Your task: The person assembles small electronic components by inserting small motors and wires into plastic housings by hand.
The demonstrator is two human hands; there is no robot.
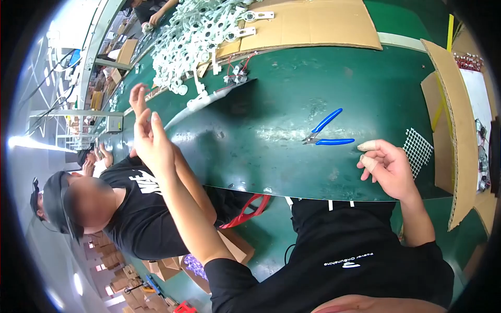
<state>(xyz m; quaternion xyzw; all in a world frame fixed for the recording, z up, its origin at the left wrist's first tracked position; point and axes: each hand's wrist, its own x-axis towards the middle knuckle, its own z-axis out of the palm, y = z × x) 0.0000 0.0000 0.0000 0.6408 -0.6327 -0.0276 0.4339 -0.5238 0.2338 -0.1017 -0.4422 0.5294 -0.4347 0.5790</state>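
My left hand (pixel 154 143) is raised at the left side of the green table (pixel 282 167), its fingers apart and nothing seen in them. Just behind it show the fingers of another hand (pixel 138 98), apparently a co-worker's. At the right, near the front edge, my right hand (pixel 389 169) hovers with loosely bent, parted fingers and holds nothing. Beige coverings wrap some of its fingertips. Between my hands, nearer the right one, lie side cutters (pixel 327 122) with spread blue handles. A white mesh piece (pixel 419 151) lies beside my right hand.
Pale plastic parts (pixel 193 39) are heaped at the far left, next to flat cardboard (pixel 313 23). Small parts with red wires (pixel 237 75) lie near the heap. A cardboard box (pixel 443 135) borders the right. Close at my left sits a co-worker (pixel 141 208) in black.
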